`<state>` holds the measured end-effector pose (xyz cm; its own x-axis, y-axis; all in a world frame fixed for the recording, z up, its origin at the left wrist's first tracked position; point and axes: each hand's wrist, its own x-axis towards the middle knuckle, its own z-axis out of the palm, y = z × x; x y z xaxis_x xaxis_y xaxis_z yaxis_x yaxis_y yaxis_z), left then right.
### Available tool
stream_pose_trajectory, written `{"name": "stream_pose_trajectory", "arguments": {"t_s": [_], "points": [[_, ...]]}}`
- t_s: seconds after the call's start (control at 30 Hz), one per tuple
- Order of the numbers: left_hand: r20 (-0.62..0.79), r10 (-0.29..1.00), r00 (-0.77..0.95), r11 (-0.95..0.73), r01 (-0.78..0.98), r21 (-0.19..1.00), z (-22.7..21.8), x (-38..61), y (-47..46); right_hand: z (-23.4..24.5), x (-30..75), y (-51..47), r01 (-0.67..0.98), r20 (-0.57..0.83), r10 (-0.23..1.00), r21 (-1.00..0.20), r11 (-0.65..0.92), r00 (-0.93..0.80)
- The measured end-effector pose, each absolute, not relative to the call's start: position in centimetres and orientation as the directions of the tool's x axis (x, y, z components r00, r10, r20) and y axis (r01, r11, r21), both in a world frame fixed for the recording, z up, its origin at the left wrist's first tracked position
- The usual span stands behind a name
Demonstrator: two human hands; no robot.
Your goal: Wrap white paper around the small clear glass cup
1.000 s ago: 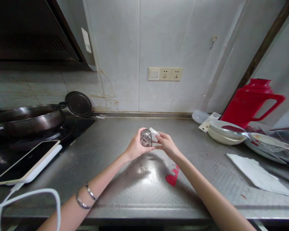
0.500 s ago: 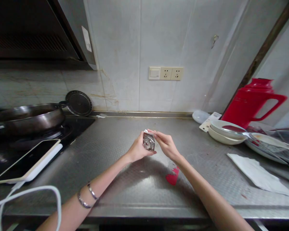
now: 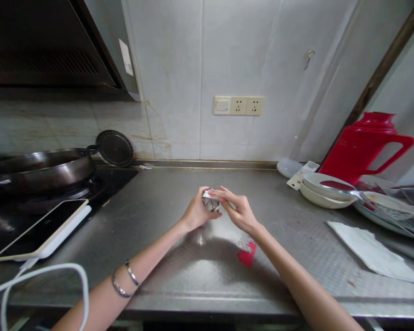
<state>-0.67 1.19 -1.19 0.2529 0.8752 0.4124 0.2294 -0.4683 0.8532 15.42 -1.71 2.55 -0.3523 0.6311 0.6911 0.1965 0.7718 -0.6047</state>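
Note:
My left hand is closed round a small silver foil-wrapped packet, holding it above the steel countertop. The packet has a creased foil end facing me and a white patch on top. My right hand reaches in from the other side, its fingers stretched out and laid over the packet's upper edge. Its fingertips touch the white patch. What is inside the packet is hidden. Below my right wrist, a red heart-shaped mark shows on the countertop.
A steel pan sits on the stove at left, near a black round disc. A phone with a white cable lies in front. At right are stacked bowls, a red thermos and a white paper napkin.
My right hand's fingers have slid left across the packet's top. The packet has tilted a little, so its foil end shows less and its white top shows more.

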Motion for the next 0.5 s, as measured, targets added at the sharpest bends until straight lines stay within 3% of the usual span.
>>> {"name": "stream_pose_trajectory", "arguments": {"t_s": [0.13,0.27,0.37,0.5], "points": [[0.407,0.869,0.280,-0.482,0.297,0.824,-1.3,-0.9,1.1,2.7,15.7,-1.2,0.191,0.578,0.782,-0.761,0.620,-0.234],[0.422,0.853,0.306,-0.508,0.306,0.805,-0.8,-0.8,0.4,2.1,16.2,-0.1,0.272,0.632,0.775,-0.746,0.608,0.000],[0.423,0.845,0.327,-0.515,0.281,0.810,-0.5,-0.5,0.0,1.6,16.1,0.1,0.375,0.687,0.714,-0.631,0.679,-0.136],[0.419,0.845,0.333,-0.517,0.309,0.798,-0.6,-0.4,0.0,1.2,15.7,-0.2,0.357,0.709,0.629,-0.524,0.773,-0.319]]}}
